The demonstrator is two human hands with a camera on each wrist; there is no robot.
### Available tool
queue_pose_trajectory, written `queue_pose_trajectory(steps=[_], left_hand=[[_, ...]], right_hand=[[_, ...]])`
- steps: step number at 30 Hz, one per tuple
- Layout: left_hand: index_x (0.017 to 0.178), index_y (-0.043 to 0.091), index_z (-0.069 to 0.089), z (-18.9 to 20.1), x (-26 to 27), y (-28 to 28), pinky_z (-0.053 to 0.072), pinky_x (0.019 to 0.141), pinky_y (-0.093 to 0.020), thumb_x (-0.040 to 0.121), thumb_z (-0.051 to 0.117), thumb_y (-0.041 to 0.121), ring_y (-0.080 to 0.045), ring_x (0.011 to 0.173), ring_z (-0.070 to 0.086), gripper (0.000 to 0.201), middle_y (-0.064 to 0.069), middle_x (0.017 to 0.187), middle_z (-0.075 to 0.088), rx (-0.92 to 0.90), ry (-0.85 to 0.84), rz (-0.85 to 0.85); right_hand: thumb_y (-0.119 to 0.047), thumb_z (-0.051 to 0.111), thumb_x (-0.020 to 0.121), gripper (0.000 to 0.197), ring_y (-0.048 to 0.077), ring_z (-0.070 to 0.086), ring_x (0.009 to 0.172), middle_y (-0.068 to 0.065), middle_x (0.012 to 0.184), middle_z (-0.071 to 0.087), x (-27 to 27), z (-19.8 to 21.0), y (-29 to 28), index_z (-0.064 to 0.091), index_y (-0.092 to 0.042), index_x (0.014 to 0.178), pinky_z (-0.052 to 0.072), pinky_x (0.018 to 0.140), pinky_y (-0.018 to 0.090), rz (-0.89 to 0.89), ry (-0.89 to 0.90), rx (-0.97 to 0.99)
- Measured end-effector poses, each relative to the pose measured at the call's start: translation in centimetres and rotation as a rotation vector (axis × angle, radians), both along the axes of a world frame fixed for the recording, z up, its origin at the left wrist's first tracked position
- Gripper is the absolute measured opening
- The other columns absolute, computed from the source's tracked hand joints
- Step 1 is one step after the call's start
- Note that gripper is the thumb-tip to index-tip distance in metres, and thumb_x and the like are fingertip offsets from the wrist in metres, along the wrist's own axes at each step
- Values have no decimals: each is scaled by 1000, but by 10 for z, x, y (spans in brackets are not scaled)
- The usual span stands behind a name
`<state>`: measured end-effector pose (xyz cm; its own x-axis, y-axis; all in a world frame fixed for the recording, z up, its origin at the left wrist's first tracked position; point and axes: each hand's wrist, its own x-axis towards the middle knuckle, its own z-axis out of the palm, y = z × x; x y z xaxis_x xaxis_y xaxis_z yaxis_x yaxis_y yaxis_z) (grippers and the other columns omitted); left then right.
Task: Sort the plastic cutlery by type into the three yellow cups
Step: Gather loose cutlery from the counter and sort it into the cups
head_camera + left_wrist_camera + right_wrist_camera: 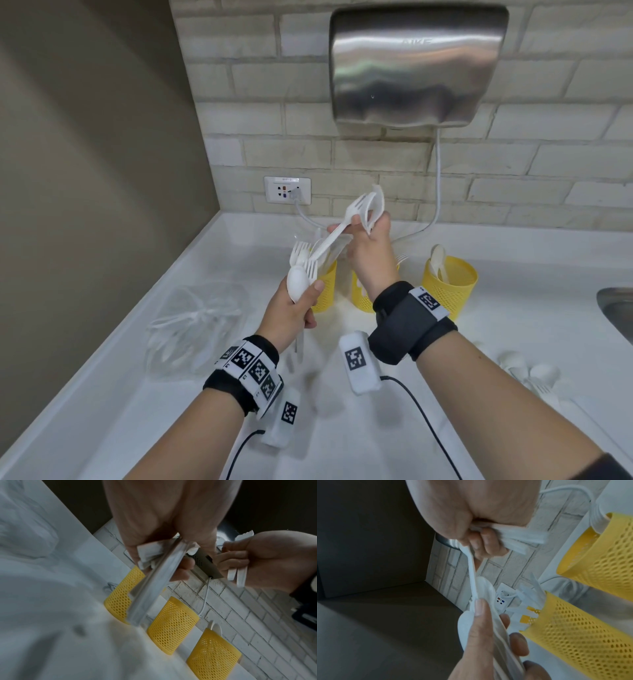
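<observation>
Currently: left hand (294,308) grip clenches mixed bundle (301,270); right hand (368,246) grip pinches fork (342,229), clasps others. Advice: draw fork out straight, steady bundle.

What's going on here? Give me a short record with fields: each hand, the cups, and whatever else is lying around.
left hand: grips a bundle of white cutlery, a spoon bowl and fork tines showing
right hand: holds white forks, one drawn from the left bundle
left cup: yellow mesh, forks inside
middle cup: yellow mesh, mostly hidden by the right hand
right cup: yellow mesh, holds spoons
loose cutlery: on the counter, near right
plastic bag: clear, on the counter, left
</observation>
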<state>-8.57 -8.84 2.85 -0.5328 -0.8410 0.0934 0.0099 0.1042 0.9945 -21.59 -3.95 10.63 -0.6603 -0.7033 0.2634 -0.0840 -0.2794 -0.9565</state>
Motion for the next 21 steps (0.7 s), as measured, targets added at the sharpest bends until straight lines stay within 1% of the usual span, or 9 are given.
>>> queue_pose_trajectory(steps=[2, 5, 9, 12, 14, 15, 17, 19, 21], left_hand=[[107, 11, 53, 1, -1, 0, 54, 57, -29, 93, 58, 35, -13, 51, 46, 29, -3, 77, 51, 17, -5, -1], [109, 10, 52, 1, -4, 1, 55, 58, -30, 94, 57, 36, -14, 52, 47, 30, -4, 78, 52, 39, -11, -1], [111, 8, 53, -1, -4, 0, 56, 57, -28, 96, 54, 32, -12, 52, 47, 29, -4, 78, 52, 76, -19, 7], [108, 9, 53, -3, -3, -3, 54, 54, -27, 97, 53, 27, -13, 53, 48, 21, -4, 78, 53, 103, -13, 42], [108, 10, 52, -1, -4, -5, 54, 53, -28, 97, 52, 23, -14, 55, 50, 16, -5, 78, 53, 114, 7, 63], [109, 10, 52, 1, -5, -5, 54, 53, -28, 98, 52, 21, -13, 57, 52, 16, -5, 78, 53, 116, 20, 68], [111, 11, 52, 7, -7, -3, 56, 54, -30, 98, 52, 19, -13, 62, 54, 16, -5, 79, 53, 106, 51, 58], [112, 12, 52, 12, -7, -2, 57, 58, -33, 98, 52, 20, -12, 66, 55, 16, -4, 83, 56, 67, 59, 20], [115, 11, 52, 15, -8, 1, 59, 64, -38, 98, 51, 22, -11, 68, 56, 20, -1, 89, 61, 23, 36, -32]], right_hand=[[-22, 35, 104, 5, 1, 49, 46, 11, 95, 71, -3, 1, 1, 32, -18, 106, 42, 47, 13, -44, 1, -35], [-23, 33, 104, 7, -3, 61, 65, 19, 99, 68, -5, -5, -3, 32, -18, 109, 49, 61, 17, -84, -8, -97], [-22, 30, 105, 18, 22, 69, 90, 17, 102, 69, -8, -3, -1, 32, -10, 118, 57, 81, 33, -146, -88, -213], [-18, 31, 104, 11, 29, 65, 75, 15, 86, 60, -4, -2, 3, 36, -27, 108, 58, 70, 33, -102, -108, -229], [-14, 33, 103, 28, 21, 54, 60, 7, 76, 48, 1, -9, 6, 36, -42, 98, 50, 56, 32, -62, -26, -141], [-15, 35, 103, 26, 16, 47, 58, 3, 74, 45, 5, -15, 7, 37, -41, 99, 45, 53, 30, -59, 43, -77], [-25, 46, 100, 10, 10, 44, 61, -3, 78, 47, 11, -29, 10, 39, -24, 107, 38, 55, 26, -12, 126, 70], [-34, 59, 93, 29, 2, 50, 63, -11, 81, 56, 17, -42, 12, 46, -17, 112, 38, 55, 18, 83, 77, 211], [-31, 68, 88, 24, -4, 52, 52, -19, 62, 59, 20, -50, 14, 59, -17, 105, 36, 45, 9, 136, -25, 252]])
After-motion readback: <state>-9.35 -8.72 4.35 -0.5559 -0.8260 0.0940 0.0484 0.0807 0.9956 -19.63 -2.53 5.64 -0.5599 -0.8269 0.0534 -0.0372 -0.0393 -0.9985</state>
